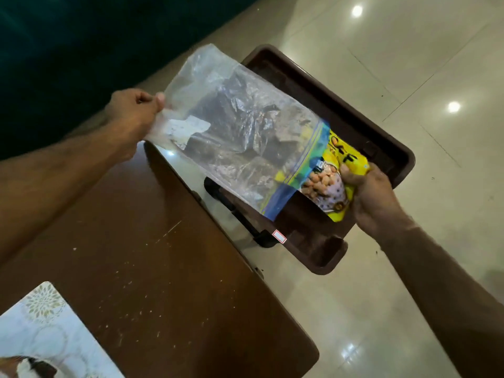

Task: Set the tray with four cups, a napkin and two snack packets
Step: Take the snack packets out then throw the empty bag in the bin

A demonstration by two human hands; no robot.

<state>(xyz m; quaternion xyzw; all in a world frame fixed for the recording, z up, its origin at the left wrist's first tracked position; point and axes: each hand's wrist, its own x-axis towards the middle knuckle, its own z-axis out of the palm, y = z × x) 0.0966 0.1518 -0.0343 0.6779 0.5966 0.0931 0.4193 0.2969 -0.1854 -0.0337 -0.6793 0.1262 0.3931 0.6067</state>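
Note:
My left hand [136, 110] pinches the sealed end of a clear plastic bag [231, 132] with a blue zip strip. My right hand [371, 197] grips a yellow snack packet [335, 181] printed with nuts, which sticks halfway out of the bag's open mouth. More crumpled packets show through the bag. Both hands hold the bag above a dark brown tray [321, 85], which lies beyond the table edge over the floor. No cups or napkin are in view.
A brown wooden table [136, 268] fills the lower left, with a white patterned placemat [46, 328] at its near corner. A black-framed stand [240, 214] sits under the tray. Glossy cream floor tiles [409, 64] spread to the right.

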